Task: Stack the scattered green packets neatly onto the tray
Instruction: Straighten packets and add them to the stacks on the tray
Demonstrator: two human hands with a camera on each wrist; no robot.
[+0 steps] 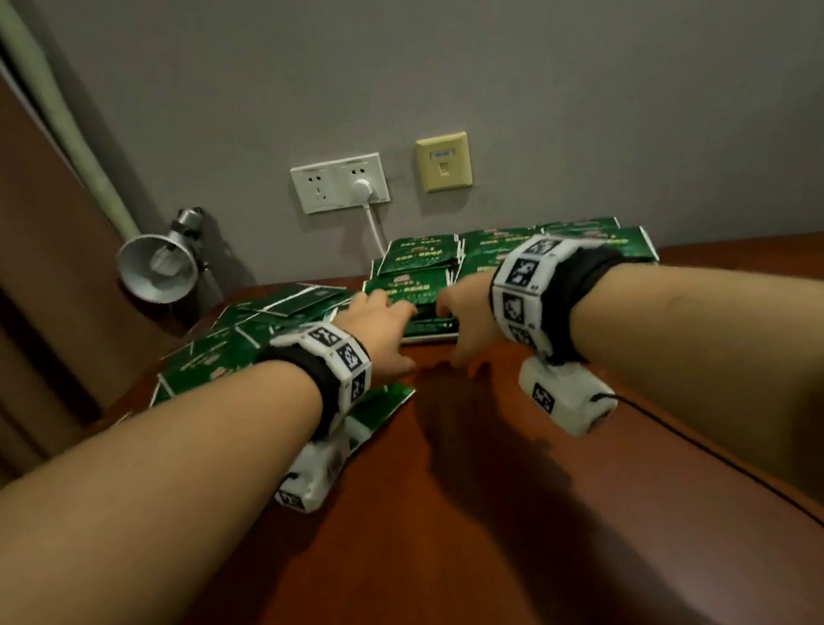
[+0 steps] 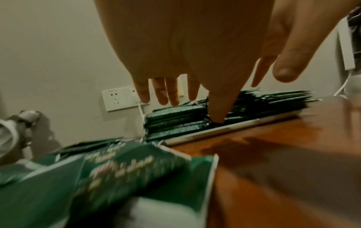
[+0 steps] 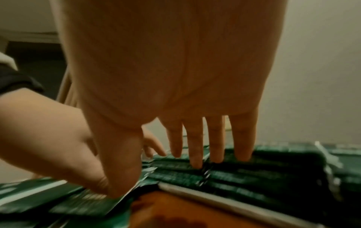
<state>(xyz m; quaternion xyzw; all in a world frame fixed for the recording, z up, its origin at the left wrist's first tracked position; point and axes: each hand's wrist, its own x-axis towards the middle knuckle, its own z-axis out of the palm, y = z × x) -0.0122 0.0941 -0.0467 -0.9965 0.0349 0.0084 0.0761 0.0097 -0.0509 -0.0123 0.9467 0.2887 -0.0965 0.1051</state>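
Several stacks of green packets [image 1: 414, 281] fill a flat metal tray [image 1: 428, 337] against the wall. Both hands meet at the front left stack [image 2: 175, 121]. My left hand [image 1: 391, 325] lays straight fingers over the stack's top, and its thumb [image 2: 216, 118] touches the stack's front edge. My right hand [image 1: 457, 322] rests straight fingertips [image 3: 195, 162] on the top of the packets [image 3: 254, 172], thumb [image 3: 117, 188] down by a loose packet's corner. Neither hand grips anything. Loose green packets [image 1: 230, 353] lie scattered at the left, under my left forearm.
A silver clamp lamp [image 1: 158, 269] stands at the table's back left. Behind the tray is a wall socket [image 1: 339, 182] with a white plug and cable. A black cable [image 1: 724, 456] runs over the brown table [image 1: 473, 511] at the right. A curtain hangs at the left.
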